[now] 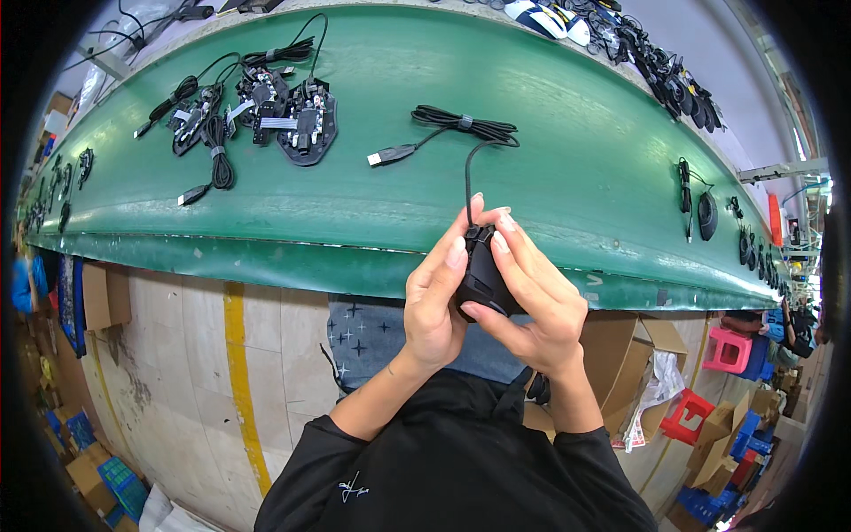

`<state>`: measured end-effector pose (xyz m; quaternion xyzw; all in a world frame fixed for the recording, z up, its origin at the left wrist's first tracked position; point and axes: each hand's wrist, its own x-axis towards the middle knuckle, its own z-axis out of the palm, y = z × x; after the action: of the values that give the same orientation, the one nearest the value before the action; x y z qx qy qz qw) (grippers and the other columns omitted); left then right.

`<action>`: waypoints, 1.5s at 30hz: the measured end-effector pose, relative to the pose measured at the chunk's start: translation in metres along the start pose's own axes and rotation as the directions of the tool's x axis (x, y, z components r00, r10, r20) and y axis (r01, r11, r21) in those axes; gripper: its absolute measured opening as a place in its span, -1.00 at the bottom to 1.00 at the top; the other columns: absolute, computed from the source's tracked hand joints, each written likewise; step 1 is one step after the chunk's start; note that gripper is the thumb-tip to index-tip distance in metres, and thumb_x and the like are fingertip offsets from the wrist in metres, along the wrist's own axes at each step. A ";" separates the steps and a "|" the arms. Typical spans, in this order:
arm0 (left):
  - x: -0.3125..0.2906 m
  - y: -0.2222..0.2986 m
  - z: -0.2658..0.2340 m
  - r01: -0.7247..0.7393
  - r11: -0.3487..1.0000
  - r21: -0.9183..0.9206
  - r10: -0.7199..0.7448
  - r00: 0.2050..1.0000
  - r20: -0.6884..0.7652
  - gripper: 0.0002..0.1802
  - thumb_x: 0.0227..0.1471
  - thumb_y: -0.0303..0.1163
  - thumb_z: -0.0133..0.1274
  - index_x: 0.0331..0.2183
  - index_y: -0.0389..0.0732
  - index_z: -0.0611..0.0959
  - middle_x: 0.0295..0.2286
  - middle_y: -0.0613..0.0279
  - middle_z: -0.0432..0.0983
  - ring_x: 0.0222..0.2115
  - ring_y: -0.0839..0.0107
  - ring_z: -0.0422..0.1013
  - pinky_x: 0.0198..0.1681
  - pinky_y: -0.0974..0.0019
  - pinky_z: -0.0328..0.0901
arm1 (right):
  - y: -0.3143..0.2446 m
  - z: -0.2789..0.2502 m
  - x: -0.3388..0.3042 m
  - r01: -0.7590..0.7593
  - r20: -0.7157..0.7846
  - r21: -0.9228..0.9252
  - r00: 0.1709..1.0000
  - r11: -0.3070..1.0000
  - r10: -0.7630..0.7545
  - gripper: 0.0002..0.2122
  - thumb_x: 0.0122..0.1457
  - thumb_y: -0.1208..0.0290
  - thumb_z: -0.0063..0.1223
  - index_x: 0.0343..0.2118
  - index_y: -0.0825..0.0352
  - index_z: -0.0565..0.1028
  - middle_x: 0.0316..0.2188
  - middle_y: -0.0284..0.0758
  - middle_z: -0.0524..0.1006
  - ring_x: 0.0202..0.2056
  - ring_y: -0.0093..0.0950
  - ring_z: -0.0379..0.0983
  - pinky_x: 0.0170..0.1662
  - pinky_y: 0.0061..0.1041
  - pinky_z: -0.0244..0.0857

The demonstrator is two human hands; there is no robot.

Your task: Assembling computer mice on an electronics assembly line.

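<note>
Black and angular, the corded mouse (482, 277) is clasped between left fingers (445, 277) and right fingers (530, 271).

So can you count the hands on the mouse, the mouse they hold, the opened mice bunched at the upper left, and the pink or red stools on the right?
Hands: 2
Held mouse: 1
Opened mice: 3
Stools: 2
Total: 8
</note>
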<state>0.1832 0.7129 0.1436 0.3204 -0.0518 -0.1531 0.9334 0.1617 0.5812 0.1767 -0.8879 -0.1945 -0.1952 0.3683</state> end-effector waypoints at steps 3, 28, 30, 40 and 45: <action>-0.002 -0.001 0.003 0.037 0.998 -0.049 -0.038 0.999 -0.002 -0.41 0.34 -0.25 -0.31 0.25 -0.42 0.14 0.19 -0.03 0.23 0.21 0.26 0.18 0.26 0.21 0.11 | -0.003 0.001 0.001 0.018 0.010 -0.036 1.000 0.999 -0.018 -0.35 -0.23 0.45 0.42 0.04 0.45 0.47 0.09 0.03 0.42 0.15 0.00 0.33 0.12 -0.21 0.34; -0.011 0.032 0.001 -0.214 0.817 0.536 0.286 0.957 -0.054 -0.58 -0.05 -0.67 0.22 -0.07 -0.49 0.59 -0.14 -0.04 0.58 -0.14 0.38 0.52 -0.07 0.38 0.42 | -0.006 0.042 -0.010 0.111 -0.244 -0.051 0.962 0.992 -0.120 -0.16 -0.24 0.55 0.45 0.18 0.53 0.23 -0.05 -0.02 0.54 0.06 0.08 0.40 0.07 -0.10 0.37; -0.009 0.031 0.000 -0.224 0.861 0.457 0.288 0.955 -0.073 -0.59 -0.04 -0.69 0.21 -0.07 -0.48 0.59 -0.15 -0.01 0.59 -0.14 0.40 0.51 -0.06 0.38 0.41 | -0.007 0.044 -0.010 0.104 -0.249 -0.067 0.961 0.992 -0.118 -0.17 -0.23 0.53 0.45 0.17 0.52 0.24 -0.07 -0.03 0.55 0.08 0.07 0.39 0.08 -0.10 0.36; 0.004 0.029 -0.054 -0.178 0.983 0.043 0.178 0.984 0.018 -0.69 0.08 -0.47 0.17 -0.13 -0.41 0.62 -0.13 -0.20 0.55 -0.09 0.17 0.50 0.05 0.16 0.36 | -0.007 0.027 -0.025 -0.361 -0.091 0.241 0.916 0.901 0.391 -0.20 -0.19 0.45 0.49 0.16 0.54 0.30 0.11 -0.02 0.41 0.17 -0.15 0.33 0.18 -0.29 0.25; 0.000 0.017 -0.067 -0.036 0.963 -0.266 0.065 0.993 0.102 -0.62 0.07 -0.18 0.19 -0.12 -0.17 0.60 -0.05 -0.15 0.45 0.04 -0.16 0.34 0.15 -0.16 0.22 | -0.007 0.012 -0.022 -0.416 0.132 0.793 0.830 0.445 0.542 -0.37 -0.14 0.64 0.42 0.06 0.54 0.39 -0.02 -0.14 0.51 0.01 -0.44 0.45 0.07 -0.43 0.38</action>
<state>0.2003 0.7647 0.1007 0.1831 -0.0904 -0.1520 0.9670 0.1417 0.5901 0.1621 -0.6295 0.0257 -0.0375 0.7757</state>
